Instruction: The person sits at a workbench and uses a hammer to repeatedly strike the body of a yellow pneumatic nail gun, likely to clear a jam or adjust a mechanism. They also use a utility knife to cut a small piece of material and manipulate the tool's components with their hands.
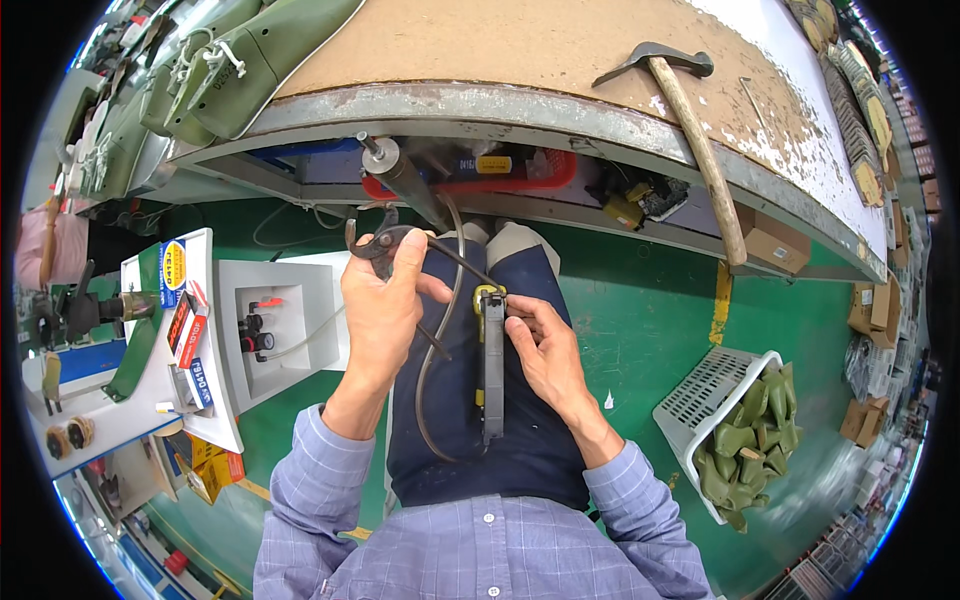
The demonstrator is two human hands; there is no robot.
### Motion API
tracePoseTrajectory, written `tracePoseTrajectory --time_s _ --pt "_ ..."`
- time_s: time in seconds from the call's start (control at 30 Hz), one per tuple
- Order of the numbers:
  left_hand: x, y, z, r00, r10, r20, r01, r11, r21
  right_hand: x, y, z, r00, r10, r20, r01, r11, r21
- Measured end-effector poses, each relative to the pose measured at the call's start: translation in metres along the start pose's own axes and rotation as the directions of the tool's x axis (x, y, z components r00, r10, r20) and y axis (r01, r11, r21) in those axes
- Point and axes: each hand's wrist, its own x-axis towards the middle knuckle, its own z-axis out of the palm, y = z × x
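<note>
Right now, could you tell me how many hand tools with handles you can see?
3: a hammer lying on the workbench, pincers in the left hand, and a knife-like tool under the right hand. Others may be hidden.

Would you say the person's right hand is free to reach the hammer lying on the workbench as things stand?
Probably not straight away. The right hand is busy on the dark yellow-tipped tool in the lap, while the hammer lies up on the workbench, apart from it. Nothing blocks the path, though.
</note>
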Motion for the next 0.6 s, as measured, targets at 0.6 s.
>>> tracePoseTrajectory --time_s 0.6 --pt "-0.01 -0.005 -0.005 0.997 -0.048 -0.056 0.044 0.996 -0.077 -0.017 0.007 0.023 0.992 0.122 0.02 -0.122 0.992 -0.025"
